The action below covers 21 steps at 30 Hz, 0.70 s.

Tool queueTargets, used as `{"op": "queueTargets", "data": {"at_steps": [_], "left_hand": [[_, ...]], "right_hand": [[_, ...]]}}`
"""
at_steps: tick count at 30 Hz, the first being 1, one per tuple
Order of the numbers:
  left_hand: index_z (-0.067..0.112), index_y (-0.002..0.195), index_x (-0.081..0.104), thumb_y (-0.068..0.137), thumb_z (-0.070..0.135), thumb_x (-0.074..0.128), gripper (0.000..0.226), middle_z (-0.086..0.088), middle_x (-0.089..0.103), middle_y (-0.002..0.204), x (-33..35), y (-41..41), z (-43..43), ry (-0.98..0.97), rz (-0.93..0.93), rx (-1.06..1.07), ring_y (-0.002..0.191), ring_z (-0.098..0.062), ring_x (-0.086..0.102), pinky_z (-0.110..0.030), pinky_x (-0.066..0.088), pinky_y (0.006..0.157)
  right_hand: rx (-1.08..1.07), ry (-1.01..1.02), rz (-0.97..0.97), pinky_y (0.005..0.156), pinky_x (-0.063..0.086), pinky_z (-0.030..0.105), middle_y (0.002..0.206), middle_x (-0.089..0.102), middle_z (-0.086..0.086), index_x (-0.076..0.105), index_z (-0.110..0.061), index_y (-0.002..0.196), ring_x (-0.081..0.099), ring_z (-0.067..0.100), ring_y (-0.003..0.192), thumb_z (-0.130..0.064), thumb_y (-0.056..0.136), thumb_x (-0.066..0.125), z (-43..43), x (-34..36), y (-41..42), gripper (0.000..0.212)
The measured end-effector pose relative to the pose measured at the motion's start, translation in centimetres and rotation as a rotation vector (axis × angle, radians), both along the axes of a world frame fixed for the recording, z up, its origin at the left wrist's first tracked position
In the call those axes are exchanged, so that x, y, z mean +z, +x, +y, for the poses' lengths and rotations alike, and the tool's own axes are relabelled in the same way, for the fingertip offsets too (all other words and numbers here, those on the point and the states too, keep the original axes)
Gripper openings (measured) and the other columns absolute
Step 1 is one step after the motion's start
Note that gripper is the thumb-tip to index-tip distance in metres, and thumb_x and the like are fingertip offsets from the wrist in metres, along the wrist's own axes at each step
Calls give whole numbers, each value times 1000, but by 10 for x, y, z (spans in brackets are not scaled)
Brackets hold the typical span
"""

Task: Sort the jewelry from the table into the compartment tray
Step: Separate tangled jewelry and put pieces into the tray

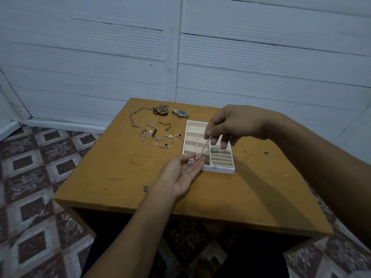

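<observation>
A white compartment tray [220, 170] with beige lining sits on the wooden table [120, 169]. My right hand [230, 125] hovers over the tray and pinches the top end of a thin chain bracelet [205, 146]. The chain hangs down to my left hand [180, 173], which lies palm up and open beside the tray's front left corner. A small dark clover charm [190, 161] of the chain rests on its fingers. A few rings [218, 150] sit in the tray's ring rolls. Loose chains and earrings [158, 135] lie left of the tray.
A wristwatch [181, 113] and a black band [159, 112] lie near the table's far edge, beside a long chain necklace [136, 115]. A white panelled wall stands behind the table. Patterned floor tiles [36, 177] surround it.
</observation>
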<state>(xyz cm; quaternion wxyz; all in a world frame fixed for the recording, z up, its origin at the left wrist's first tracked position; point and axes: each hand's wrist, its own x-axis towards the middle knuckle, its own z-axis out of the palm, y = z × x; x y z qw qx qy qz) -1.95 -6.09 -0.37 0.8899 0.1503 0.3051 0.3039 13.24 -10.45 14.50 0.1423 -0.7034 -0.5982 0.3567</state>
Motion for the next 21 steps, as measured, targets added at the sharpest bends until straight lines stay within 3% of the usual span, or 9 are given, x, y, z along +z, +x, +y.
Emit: {"op": "queueTargets", "data": {"at_steps": [5, 10, 16, 19, 21], "left_hand": [[-9, 114, 57, 95, 4, 46, 25, -29, 63, 117, -2, 2, -3, -4, -1, -37, 102, -35, 67, -40, 56, 83], [-10, 111, 58, 96, 4, 44, 25, -31, 61, 118, -2, 3, -6, -25, 15, -43, 105, -38, 65, -41, 54, 87], [-11, 122, 52, 96, 6, 45, 31, -31, 59, 121, 0, 3, -6, -64, 12, -19, 96, -39, 66, -42, 57, 74], [-12, 121, 51, 97, 7, 44, 32, -30, 59, 122, 1, 5, -7, -71, 7, -12, 96, -38, 66, -41, 56, 72], [-12, 120, 52, 97, 8, 44, 32, -29, 61, 120, 1, 6, -8, -71, 0, -10, 101, -37, 65, -41, 57, 72]], "right_hand": [[38, -1, -132, 52, 42, 21, 82, 74, -1, 67, -13, 94, 62, 7, 57, -16, 94, 58, 8, -2, -14, 10], [5, 11, -340, 59, 46, 24, 84, 75, -3, 63, -12, 87, 64, 4, 56, -13, 92, 56, 16, -23, -21, 9], [-22, 67, -414, 43, 41, 16, 83, 74, -1, 63, -12, 85, 64, 6, 57, -7, 89, 53, 16, -41, -31, 12], [-6, 103, -455, 68, 54, 29, 90, 72, 5, 62, -14, 84, 67, 20, 79, -9, 85, 54, 15, -51, -37, 10], [14, 132, -469, 74, 53, 32, 91, 69, 4, 66, -13, 86, 63, 22, 85, -10, 85, 54, 13, -57, -40, 12]]}}
